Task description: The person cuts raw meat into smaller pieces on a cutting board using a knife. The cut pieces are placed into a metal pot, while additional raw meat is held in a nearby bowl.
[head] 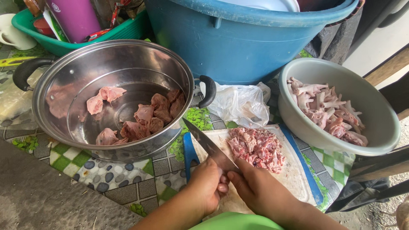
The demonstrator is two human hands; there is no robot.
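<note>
My left hand (209,187) is closed in a fist around the handle end of a knife (208,145). The blade points up and to the left, over the edge of a white cutting board (294,174). My right hand (260,191) meets it, its thumb and fingers pinching the base of the blade. The handle itself is hidden between the hands. A pile of chopped raw pink meat (257,148) lies on the board just beyond my right hand.
A steel pot (64,76) with black handles holds several raw meat pieces at the left. A grey bowl (375,123) of raw chicken parts sits at the right. Behind are a big blue tub (238,38), a white plastic bag (238,104) and a green basket (128,30).
</note>
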